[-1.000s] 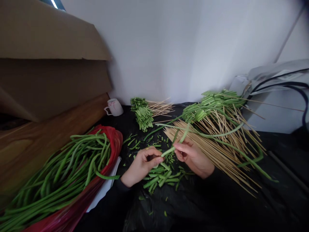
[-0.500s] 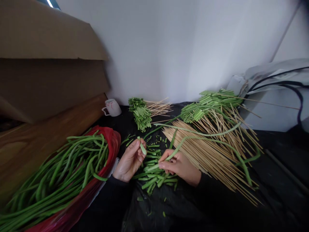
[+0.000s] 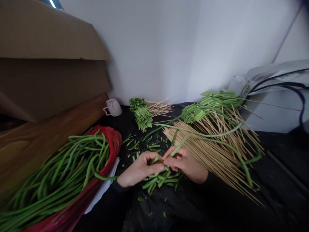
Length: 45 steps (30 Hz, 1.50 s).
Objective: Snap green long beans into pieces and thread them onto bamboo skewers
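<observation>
My left hand (image 3: 140, 169) and my right hand (image 3: 187, 162) meet above a small pile of cut bean pieces (image 3: 159, 178) on the black sheet. Both pinch the near end of one long green bean (image 3: 212, 140), which trails right across the spread of bamboo skewers (image 3: 212, 151). The fingertips of the two hands almost touch, with the bean's end between them.
A red bag (image 3: 113, 141) full of long green beans (image 3: 72, 170) lies at the left. Skewered bean bundles (image 3: 142, 116) and a larger heap (image 3: 207, 104) sit by the wall, near a white mug (image 3: 113, 107). Cardboard boxes (image 3: 48, 64) stand at left, a white bag (image 3: 277, 96) at right.
My left hand, which held a cut piece raised half a second ago, has come back to the right hand and taken the bean's end again. The bean slid slightly leftwards.
</observation>
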Available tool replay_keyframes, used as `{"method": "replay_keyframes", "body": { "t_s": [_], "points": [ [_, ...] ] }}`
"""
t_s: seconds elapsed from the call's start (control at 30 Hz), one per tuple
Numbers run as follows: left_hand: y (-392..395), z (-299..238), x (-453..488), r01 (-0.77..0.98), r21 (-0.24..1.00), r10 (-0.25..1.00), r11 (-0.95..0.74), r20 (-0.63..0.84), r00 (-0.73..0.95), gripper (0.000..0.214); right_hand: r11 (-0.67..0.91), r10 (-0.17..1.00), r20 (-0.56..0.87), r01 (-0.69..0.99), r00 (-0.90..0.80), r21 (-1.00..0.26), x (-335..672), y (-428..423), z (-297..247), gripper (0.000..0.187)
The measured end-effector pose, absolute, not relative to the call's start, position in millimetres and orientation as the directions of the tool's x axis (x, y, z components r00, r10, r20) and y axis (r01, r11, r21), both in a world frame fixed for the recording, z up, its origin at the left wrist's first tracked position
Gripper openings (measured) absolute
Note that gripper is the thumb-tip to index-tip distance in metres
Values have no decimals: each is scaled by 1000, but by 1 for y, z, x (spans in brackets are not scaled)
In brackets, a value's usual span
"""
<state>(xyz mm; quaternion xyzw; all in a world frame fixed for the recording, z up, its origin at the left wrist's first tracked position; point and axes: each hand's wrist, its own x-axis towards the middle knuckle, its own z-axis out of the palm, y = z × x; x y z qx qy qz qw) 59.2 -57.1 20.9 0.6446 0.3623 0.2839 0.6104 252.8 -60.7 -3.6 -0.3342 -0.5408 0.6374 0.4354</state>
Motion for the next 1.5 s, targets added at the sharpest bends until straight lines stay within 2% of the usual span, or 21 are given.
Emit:
{"method": "replay_keyframes", "body": {
  "t_s": [0.1,0.23,0.37,0.57,0.77,1.17,1.5],
  "points": [
    [-58,22,58,157,988,787,2,-98,609,29,-46,920,51,-236,-389,-971,254,-60,-1,22],
    [-58,23,55,143,989,764,44,-126,633,34,-81,956,29,-358,-293,-930,257,-58,3,21],
    [-58,23,53,162,985,733,54,-149,663,44,-73,945,45,-344,-324,-936,258,-58,2,22],
    [-59,24,58,163,987,804,4,-100,586,34,-80,940,45,-347,-337,-935,256,-59,-1,18],
    [-58,16,62,14,999,898,41,-43,438,34,-95,955,39,-427,-294,-899,256,-58,1,17],
    [-59,11,74,-300,927,937,226,-123,327,35,-9,983,53,-336,-175,-942,247,-57,-4,27],
    [-56,4,78,-326,926,966,191,-119,229,40,23,989,57,-238,-138,-971,241,-56,-9,33]
  ]
}}
